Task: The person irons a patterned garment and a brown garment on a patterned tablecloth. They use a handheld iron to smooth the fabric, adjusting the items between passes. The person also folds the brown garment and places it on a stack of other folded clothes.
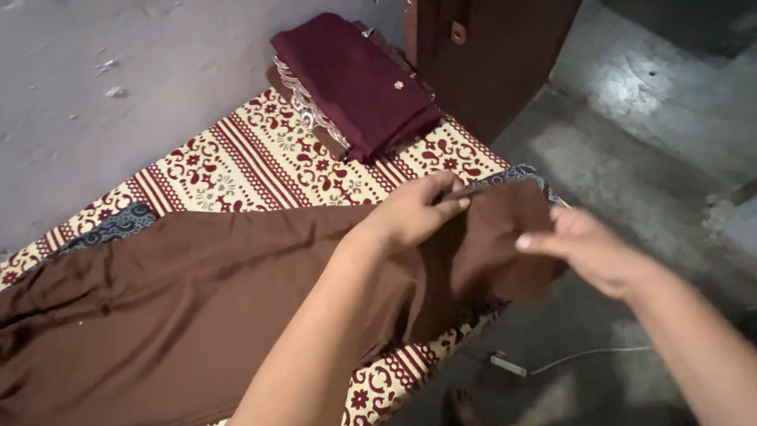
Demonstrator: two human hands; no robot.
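A long brown garment (113, 326) lies spread across a patterned red and cream mattress (239, 164). My left hand (414, 212) pinches the top edge of the garment's right end. My right hand (581, 247) grips the same end lower down, at the mattress edge, so that this end is lifted and slightly folded. The rest of the cloth lies flat to the left.
A folded maroon cloth (357, 79) leans against the wall at the mattress's far corner. A dark wooden door (518, 8) stands beside it. A dark blue patterned cloth (112, 225) peeks from under the brown garment. A white charger and cable (524, 365) lie on the grey floor.
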